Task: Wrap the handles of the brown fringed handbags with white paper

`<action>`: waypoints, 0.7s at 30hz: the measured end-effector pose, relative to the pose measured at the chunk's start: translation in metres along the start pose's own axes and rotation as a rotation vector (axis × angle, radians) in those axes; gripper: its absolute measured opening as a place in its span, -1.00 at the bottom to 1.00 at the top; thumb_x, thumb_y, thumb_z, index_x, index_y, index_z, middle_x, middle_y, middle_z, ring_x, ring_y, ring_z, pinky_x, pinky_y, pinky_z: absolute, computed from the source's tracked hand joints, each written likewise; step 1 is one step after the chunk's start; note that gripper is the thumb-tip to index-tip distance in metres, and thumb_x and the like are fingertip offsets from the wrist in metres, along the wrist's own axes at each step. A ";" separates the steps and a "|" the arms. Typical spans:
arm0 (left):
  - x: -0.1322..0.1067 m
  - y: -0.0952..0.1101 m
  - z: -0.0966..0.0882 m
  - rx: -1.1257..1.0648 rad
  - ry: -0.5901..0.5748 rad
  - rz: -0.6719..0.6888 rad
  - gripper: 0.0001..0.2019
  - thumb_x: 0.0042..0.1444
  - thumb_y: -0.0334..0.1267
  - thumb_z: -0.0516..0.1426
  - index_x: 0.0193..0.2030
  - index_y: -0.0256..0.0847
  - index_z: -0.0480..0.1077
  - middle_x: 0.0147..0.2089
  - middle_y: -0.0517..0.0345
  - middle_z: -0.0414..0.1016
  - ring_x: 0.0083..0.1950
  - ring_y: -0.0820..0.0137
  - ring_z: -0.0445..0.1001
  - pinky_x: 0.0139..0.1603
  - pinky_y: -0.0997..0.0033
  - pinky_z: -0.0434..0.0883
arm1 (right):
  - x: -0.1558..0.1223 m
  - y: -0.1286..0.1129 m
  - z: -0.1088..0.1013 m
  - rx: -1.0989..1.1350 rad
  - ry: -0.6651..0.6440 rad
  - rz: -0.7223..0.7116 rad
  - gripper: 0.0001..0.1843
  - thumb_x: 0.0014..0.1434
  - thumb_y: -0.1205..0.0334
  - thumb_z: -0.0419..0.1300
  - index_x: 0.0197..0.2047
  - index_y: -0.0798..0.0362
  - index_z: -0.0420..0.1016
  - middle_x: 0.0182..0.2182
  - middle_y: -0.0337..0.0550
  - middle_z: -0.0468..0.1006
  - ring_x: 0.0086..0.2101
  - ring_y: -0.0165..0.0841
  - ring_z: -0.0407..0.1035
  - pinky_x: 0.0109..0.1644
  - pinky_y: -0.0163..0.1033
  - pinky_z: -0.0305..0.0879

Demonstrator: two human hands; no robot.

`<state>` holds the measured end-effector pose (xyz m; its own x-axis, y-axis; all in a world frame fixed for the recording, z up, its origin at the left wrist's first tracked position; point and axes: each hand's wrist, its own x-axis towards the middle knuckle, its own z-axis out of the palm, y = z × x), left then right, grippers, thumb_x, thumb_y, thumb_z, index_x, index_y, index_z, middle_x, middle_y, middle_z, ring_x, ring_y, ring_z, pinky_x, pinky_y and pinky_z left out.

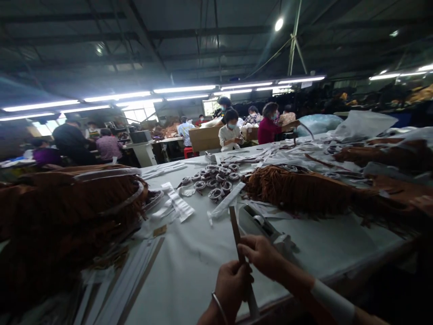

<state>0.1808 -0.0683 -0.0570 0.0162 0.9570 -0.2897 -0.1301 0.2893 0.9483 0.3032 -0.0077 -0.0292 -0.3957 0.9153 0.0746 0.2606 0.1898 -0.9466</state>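
Observation:
My left hand (232, 285), a bangle on its wrist, is closed round the lower part of a long thin brown strip (235, 230) that stands up from my fingers. My right hand (262, 255) pinches the same strip a little higher, thumb and fingers pressed on it. Both hands are over the near edge of a white table (189, 266). Just behind them lies a grey tape dispenser (262, 223).
Brown fringed material is heaped at the left (64, 212) and across the right (297, 189). Several rolled strips (213, 178) and white paper strips (179, 203) lie mid-table. More long strips (135, 275) lie at the near left. Other people (233, 128) work at tables behind.

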 end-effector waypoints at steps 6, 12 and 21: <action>0.016 -0.023 -0.011 0.253 -0.117 0.020 -0.61 0.01 0.08 0.23 -0.55 -0.24 0.43 -0.59 0.16 0.37 -0.57 0.43 0.32 -0.62 0.52 0.17 | 0.012 0.057 0.007 -0.656 0.180 0.062 -0.74 0.20 0.29 0.10 -0.36 0.14 0.62 -0.48 -0.03 0.59 -0.41 -0.26 0.47 -0.33 -0.23 0.32; 0.008 -0.011 -0.063 0.388 0.039 0.192 -0.78 0.13 -0.17 0.15 -0.41 -0.22 0.54 -0.49 0.10 0.50 -0.46 0.37 0.43 -0.44 0.47 0.27 | 0.000 0.053 0.026 -0.924 0.178 -0.189 -0.58 0.25 0.35 0.03 0.13 0.16 0.49 0.10 0.30 0.50 -0.01 0.01 0.46 0.01 0.06 0.41; -0.008 0.008 -0.187 0.429 0.450 0.315 -0.82 0.14 -0.20 0.20 -0.25 -0.24 0.60 -0.40 0.04 0.58 -0.36 0.29 0.51 -0.28 0.38 0.38 | 0.010 0.105 0.072 -0.800 -0.158 -0.492 -0.80 0.21 0.30 0.16 -0.21 -0.10 0.61 -0.14 -0.04 0.65 -0.15 -0.18 0.57 -0.05 -0.15 0.54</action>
<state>-0.0054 -0.0781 -0.0713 -0.3821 0.9215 0.0699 0.3432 0.0712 0.9366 0.2631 -0.0045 -0.1510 -0.7209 0.6205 0.3086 0.5354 0.7815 -0.3203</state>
